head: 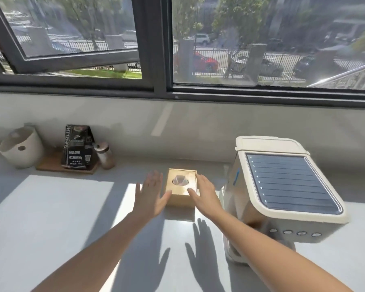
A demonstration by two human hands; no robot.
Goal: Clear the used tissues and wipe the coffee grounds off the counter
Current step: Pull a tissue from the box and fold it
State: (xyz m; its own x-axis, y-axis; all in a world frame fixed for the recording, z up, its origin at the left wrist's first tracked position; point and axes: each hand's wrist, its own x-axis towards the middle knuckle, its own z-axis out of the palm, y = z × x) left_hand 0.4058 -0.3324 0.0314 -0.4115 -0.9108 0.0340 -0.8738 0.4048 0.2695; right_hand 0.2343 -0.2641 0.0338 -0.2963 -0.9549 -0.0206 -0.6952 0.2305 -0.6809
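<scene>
A small wooden tissue box (181, 193) with a round opening on top stands on the pale counter (51, 207) near the back. My left hand (151, 193) hovers just left of the box, fingers spread, thumb close to its front left corner. My right hand (204, 191) is at the box's right side, fingers apart, thumb resting near its top front edge. Neither hand holds anything. No loose tissues or coffee grounds show on the counter in this view.
A cream coffee machine (282, 186) stands right of the box, close to my right forearm. At the back left are a white pot (21, 148), a black coffee bag (78, 147) on a wooden board and a small jar (104, 155). A window runs behind.
</scene>
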